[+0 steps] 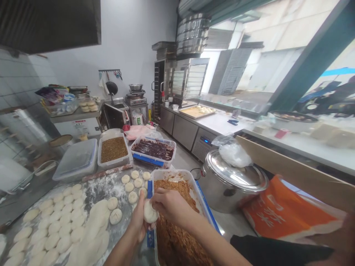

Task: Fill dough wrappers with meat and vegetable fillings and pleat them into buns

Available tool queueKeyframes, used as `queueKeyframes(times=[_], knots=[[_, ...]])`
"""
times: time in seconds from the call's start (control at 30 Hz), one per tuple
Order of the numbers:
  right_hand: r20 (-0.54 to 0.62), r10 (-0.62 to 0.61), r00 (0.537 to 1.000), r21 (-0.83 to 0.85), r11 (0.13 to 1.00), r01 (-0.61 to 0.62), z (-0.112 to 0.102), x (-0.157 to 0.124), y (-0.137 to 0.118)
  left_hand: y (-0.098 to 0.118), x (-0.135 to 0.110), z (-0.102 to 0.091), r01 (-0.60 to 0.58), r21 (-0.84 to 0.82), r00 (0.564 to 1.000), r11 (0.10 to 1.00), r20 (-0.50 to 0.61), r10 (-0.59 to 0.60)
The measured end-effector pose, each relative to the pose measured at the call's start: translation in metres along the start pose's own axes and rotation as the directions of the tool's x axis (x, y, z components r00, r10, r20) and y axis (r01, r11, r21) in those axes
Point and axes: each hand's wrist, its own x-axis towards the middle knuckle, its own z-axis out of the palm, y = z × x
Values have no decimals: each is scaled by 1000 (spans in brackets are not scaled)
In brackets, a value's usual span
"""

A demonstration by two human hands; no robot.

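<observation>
My left hand (138, 218) is closed around a white dough bun (150, 212), palm side toward it. The fingers of my right hand (169, 205) pinch the bun's top edge. Both hands are over the left rim of a plastic tub of brown filling (177, 236), which has blue clips along its sides. Left of my hands, several pleated buns (115, 216) sit on the floured table. A long strip of overlapping rolled dough (93, 231) lies beside them, and rows of small dough pieces (65, 229) are farther left.
Behind the tub stand a container of dark red paste (144, 148) and one of brown crumbly filling (113, 149). A rolling pin (108, 172) lies before them. At right are a lidded steel pot (230, 184) and an orange sack (283, 210). A tray of buns (194, 112) rests on the far counter.
</observation>
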Motion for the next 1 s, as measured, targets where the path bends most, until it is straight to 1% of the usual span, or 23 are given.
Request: queueKeyframes(times=[0.1, 0.2, 0.27, 0.33, 0.37, 0.43, 0.5, 0.57, 0.67, 0.73, 0.8, 0.9, 1.0], knots=[[-35, 57, 998, -31, 998, -58, 0, -2, 0, 0, -1, 2, -17, 15, 999, 1000, 48, 16], [-70, 73, 995, -15, 997, -74, -2, -7, 2, -3, 0, 2, 7, 64, 1000, 998, 12, -8], [-60, 63, 996, -2, 998, -63, -2, -12, 4, -5, 2, 3, 40, 80, 999, 996, 9, -40], [-32, 57, 998, 9, 998, -57, -2, -15, 5, -7, 2, 6, 58, 64, 997, 996, 44, -61], [-22, 65, 998, 11, 998, -65, -2, -17, 6, -8, 1, 7, 52, 42, 997, 998, 63, -55], [-33, 103, 994, 16, 995, -103, -1, -19, 7, -10, 1, 11, -4, -6, 998, 1000, 65, 5], [-74, 129, 989, 24, 991, -128, -1, -22, 6, -12, 1, 12, -55, -4, 998, 999, 30, 55], [-105, 123, 987, 32, 992, -120, 0, -24, 5, -15, 2, 11, -49, 22, 999, 999, 0, 49], [-95, 104, 990, 30, 994, -101, 1, -26, 2, -17, 6, 5, 21, 12, 1000, 1000, -6, -21], [-63, 75, 995, 23, 997, -73, 2, -26, 0, -18, 7, -1, 36, -39, 999, 999, -1, -36], [-8, 30, 1000, 17, 999, -30, 5, -22, -2, -18, 7, -7, 30, -109, 999, 994, 15, -28], [47, -9, 999, 29, 1000, 8, 17, -11, -5, -18, 6, -19, 42, -153, 998, 987, 54, -34], [71, -43, 997, 12, 999, 42, 37, 5, -9, -20, 6, -36, 70, -148, 997, 986, 22, -67]])
